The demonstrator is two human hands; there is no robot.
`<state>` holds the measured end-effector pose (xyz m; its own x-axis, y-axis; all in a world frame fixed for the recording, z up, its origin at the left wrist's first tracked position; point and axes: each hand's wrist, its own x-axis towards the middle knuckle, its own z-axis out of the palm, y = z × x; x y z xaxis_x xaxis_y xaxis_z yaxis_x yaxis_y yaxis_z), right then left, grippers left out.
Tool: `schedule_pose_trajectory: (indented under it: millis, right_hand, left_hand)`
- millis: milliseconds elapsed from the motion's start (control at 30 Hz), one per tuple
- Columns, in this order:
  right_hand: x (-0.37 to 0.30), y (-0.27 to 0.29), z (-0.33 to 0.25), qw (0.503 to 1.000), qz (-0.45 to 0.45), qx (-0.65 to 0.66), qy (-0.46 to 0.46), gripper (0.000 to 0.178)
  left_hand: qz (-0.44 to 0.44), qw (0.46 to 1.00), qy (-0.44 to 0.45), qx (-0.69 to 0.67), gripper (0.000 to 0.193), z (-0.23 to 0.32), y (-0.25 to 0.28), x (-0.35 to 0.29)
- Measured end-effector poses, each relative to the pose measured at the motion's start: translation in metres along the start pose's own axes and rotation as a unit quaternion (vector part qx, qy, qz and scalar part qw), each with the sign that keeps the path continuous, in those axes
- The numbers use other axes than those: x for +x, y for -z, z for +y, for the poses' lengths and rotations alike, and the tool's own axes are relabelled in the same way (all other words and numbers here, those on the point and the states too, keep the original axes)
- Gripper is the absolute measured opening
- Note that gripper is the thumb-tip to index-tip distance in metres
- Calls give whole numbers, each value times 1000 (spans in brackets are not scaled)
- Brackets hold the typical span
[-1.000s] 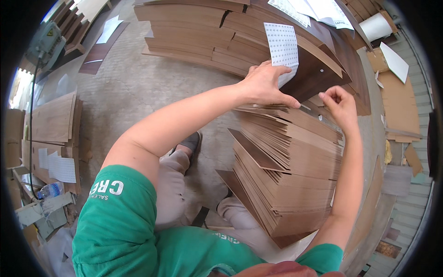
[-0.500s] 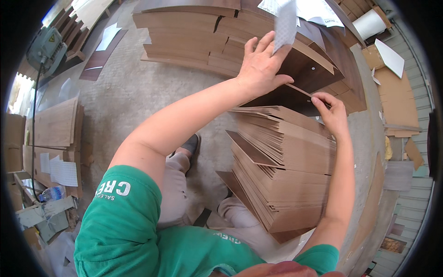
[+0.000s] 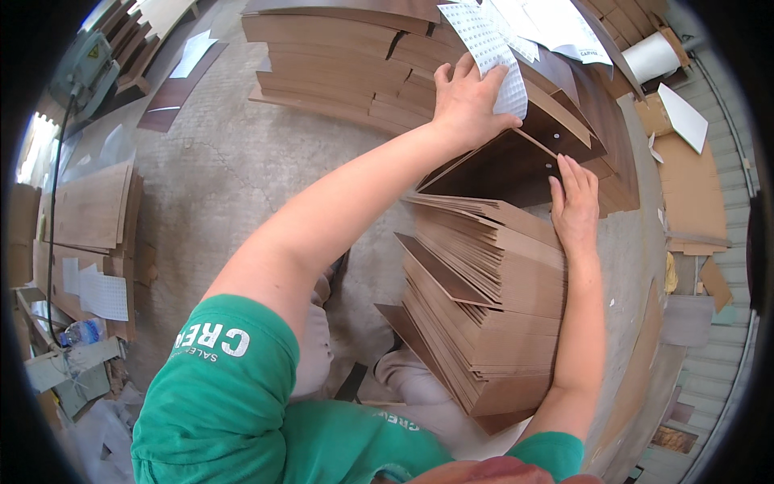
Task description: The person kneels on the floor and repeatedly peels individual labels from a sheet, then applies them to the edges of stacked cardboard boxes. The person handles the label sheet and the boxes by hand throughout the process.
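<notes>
My left hand (image 3: 470, 109) holds a white sheet of small printed stickers (image 3: 490, 52) with its fingers bent. Its thumb is by the top edge of a dark brown panel (image 3: 508, 169), which stands tilted and has a small pale round spot on its face. My right hand (image 3: 576, 206) is at the other end of that edge, fingers stretched, fingertips at the panel's corner and thumb apart. Whether it touches the panel is hard to tell. Nearer me a fanned row of brown panels (image 3: 516, 282) leans beside my right forearm.
A tall stack of brown boards (image 3: 339, 73) stands ahead, with white papers (image 3: 556, 28) on top. More boards (image 3: 89, 210) are stacked at left, near a plastic bottle (image 3: 82, 332). A white roll (image 3: 651, 56) and cardboard (image 3: 697, 189) lie at right.
The sticker sheet has swung from edge-on to face-on, and my left hand has shifted slightly right. My right fingers have gone from a pinch on the panel's edge to stretched out.
</notes>
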<state>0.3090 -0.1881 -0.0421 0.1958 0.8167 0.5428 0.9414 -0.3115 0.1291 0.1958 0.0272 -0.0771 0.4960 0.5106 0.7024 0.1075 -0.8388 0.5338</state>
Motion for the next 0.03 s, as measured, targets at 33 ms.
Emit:
schedule_pose_trajectory:
  millis: [33]
  right_hand:
    - [-6,-3,10,1000,-11,-20,8,35]
  left_hand:
    - [8,1000,-8,8,78,0,-1,1]
